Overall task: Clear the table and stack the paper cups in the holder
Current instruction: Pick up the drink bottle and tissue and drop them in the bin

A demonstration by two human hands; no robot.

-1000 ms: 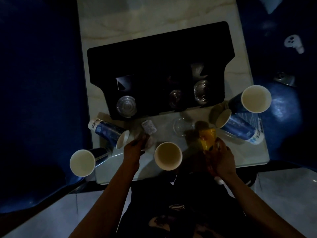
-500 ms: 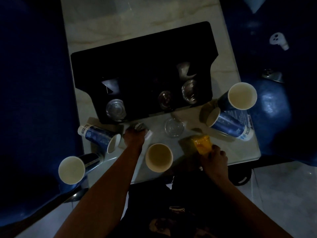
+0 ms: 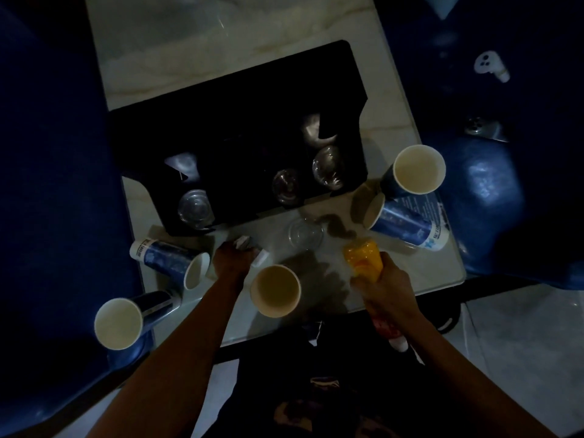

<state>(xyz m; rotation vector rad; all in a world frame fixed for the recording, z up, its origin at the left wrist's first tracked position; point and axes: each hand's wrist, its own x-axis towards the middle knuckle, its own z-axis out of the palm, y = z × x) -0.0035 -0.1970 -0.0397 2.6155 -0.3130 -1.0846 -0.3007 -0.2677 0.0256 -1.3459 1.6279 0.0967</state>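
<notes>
Several blue paper cups are on the pale table [image 3: 259, 52]. One upright cup [image 3: 275, 290] stands between my arms. A tipped cup [image 3: 172, 260] lies at the left, and another upright cup [image 3: 124, 320] sits at the near-left corner. At the right an upright cup [image 3: 415, 170] stands above a tipped cup [image 3: 407, 224]. The black holder [image 3: 240, 121] sits mid-table with clear lids [image 3: 194, 208] in its slots. My left hand [image 3: 232, 257] is closed on a small white wrapper [image 3: 249, 251]. My right hand [image 3: 384, 284] grips an orange cloth [image 3: 361, 256].
A clear plastic lid [image 3: 305, 233] lies on the table in front of the holder. Blue seats [image 3: 483, 197] flank the table on both sides. A white controller [image 3: 489, 64] lies on the right seat. Pale floor shows at the near right.
My left hand has moved forward from the table's near edge to the small wrapper and closed on it. My right hand stays on the orange cloth, shifted slightly along the table.
</notes>
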